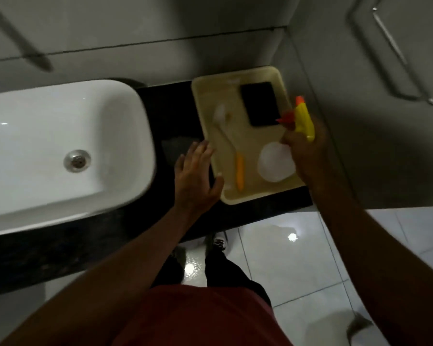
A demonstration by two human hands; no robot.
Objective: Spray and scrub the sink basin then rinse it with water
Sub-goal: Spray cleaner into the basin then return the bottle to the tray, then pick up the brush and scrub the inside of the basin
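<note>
A white rectangular sink basin with a metal drain sits on the left of a black counter. To its right lies a cream tray holding a black sponge, a brush with an orange handle and a white round object. My right hand grips a yellow spray bottle with an orange nozzle over the tray's right edge. My left hand hovers open, fingers spread, beside the tray's left rim.
Grey tiled walls rise behind the counter and on the right, where a metal towel bar hangs. A faucet shows blurred at the upper left. White glossy floor tiles and my shoes lie below the counter edge.
</note>
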